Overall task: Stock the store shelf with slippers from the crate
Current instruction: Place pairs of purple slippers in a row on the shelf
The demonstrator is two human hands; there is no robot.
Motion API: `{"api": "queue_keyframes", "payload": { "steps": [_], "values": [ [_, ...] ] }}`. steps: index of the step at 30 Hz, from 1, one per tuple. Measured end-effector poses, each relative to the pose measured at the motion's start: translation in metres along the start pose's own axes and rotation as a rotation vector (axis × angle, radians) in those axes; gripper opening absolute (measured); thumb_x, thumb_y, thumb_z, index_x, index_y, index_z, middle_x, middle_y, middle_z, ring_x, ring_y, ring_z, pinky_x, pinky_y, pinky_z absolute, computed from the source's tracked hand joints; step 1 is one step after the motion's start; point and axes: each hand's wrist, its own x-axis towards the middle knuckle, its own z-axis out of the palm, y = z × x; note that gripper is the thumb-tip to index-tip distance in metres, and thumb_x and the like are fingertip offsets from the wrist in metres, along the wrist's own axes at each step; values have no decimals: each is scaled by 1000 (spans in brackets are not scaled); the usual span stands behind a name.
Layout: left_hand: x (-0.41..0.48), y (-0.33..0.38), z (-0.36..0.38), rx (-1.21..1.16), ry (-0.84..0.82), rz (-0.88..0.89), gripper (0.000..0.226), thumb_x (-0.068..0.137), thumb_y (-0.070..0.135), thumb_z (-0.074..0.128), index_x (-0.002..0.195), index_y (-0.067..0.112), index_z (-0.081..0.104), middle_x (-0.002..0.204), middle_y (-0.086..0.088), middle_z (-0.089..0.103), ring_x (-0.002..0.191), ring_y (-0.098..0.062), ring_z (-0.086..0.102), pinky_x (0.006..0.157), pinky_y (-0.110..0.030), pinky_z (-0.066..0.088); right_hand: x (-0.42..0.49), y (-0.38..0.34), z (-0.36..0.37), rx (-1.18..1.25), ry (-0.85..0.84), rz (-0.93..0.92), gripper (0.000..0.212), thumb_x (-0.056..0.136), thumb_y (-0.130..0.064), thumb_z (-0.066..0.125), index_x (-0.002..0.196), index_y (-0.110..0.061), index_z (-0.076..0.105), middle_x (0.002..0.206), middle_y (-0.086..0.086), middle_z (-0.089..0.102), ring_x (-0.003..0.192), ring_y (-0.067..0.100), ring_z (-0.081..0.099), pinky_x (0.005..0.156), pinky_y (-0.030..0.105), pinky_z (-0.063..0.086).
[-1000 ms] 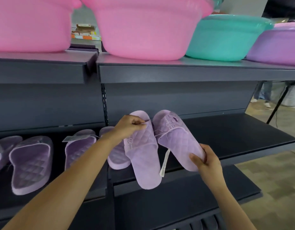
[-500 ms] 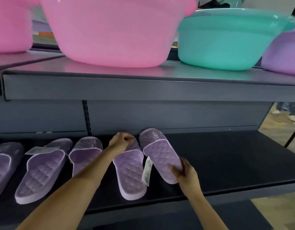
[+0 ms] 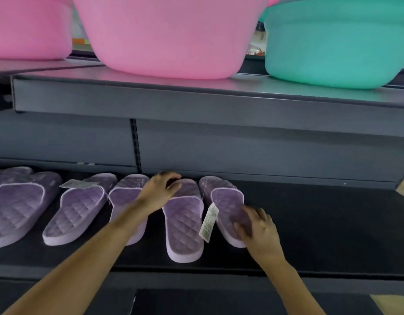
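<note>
L forearm (image 3: 94, 253) bare to frame edge, R forearm (image 3: 294, 283) likewise, L grip (image 3: 160, 194) ungloved, R grip (image 3: 262, 233) ungloved

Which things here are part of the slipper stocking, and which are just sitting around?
Job: left hand gripping the second-from-right slipper; right hand holding the rightmost slipper; other slippers in the row; lower shelf.
Bystanders: pink basins; teal basin; upper shelf.
</note>
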Motion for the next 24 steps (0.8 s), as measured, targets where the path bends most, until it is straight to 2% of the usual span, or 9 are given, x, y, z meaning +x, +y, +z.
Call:
{"api": "queue_keyframes", "payload": {
  "steps": [2, 3, 6, 9, 13, 16, 19, 21, 24],
  "values": [
    [-16, -4, -12, 23, 43, 25, 28, 89, 21, 59, 115, 12, 62, 113, -3, 62, 101, -21, 59, 88, -29, 43, 1, -4, 0, -42, 6, -67, 44, 75, -23, 75, 114, -8, 62, 104, 15, 64, 86, 35, 62, 67, 42, 51],
    [-24, -6, -19, 22, 68, 32, 27, 89, 20, 59, 114, 12, 62, 110, -3, 62, 98, -21, 59, 87, -26, 44, 1, -8, -1, -60, 3, -100, 44, 74, -23, 76, 113, -8, 62, 105, 14, 64, 86, 34, 63, 68, 43, 51],
    [-52, -15, -43, 4, 132, 51, 22, 88, 15, 59, 108, 10, 65, 106, 1, 62, 96, -15, 59, 81, 0, 35, 2, -26, -4, -58, 7, -193, 45, 77, -24, 74, 117, -12, 60, 111, 12, 63, 91, 34, 63, 74, 44, 50],
    [-84, -28, -67, 28, 146, 25, 21, 89, 11, 58, 109, 10, 65, 108, 3, 59, 95, -16, 57, 76, 4, 31, -1, -53, -3, -43, -32, -256, 47, 77, -25, 74, 119, -12, 60, 112, 11, 64, 96, 32, 64, 79, 42, 50],
    [-132, -49, -102, 52, 194, -38, 23, 89, 13, 58, 111, 13, 63, 110, 2, 60, 100, -17, 58, 83, -11, 37, -12, -95, 5, -10, -58, -347, 43, 78, -25, 72, 116, -8, 61, 109, 12, 66, 93, 34, 65, 78, 44, 52],
    [-172, -63, -130, 104, 223, -55, 23, 88, 15, 59, 111, 13, 63, 109, 2, 60, 97, -16, 57, 81, -8, 36, -24, -133, 10, -21, -75, -392, 45, 79, -26, 72, 119, -8, 60, 112, 13, 65, 93, 35, 64, 78, 44, 52],
    [-219, -79, -161, 154, 243, -94, 25, 88, 17, 59, 113, 16, 62, 110, 3, 59, 96, -16, 58, 83, -28, 47, -41, -176, 16, -19, -96, -431, 47, 80, -27, 71, 122, -10, 58, 117, 11, 63, 100, 35, 62, 81, 45, 50],
    [-254, -91, -184, 185, 248, -122, 27, 88, 26, 57, 114, 19, 61, 111, 6, 58, 95, -17, 60, 82, -35, 50, -58, -206, 23, 2, -125, -456, 47, 82, -28, 68, 124, -11, 56, 121, 9, 61, 104, 34, 60, 83, 45, 47],
    [-308, -110, -218, 251, 244, -186, 42, 83, 47, 43, 115, 24, 59, 113, 7, 58, 101, -18, 58, 89, -41, 47, -85, -252, 35, 50, -182, -481, 49, 83, -29, 67, 127, -12, 54, 123, 9, 59, 111, 32, 56, 89, 45, 44]
  ]
}}
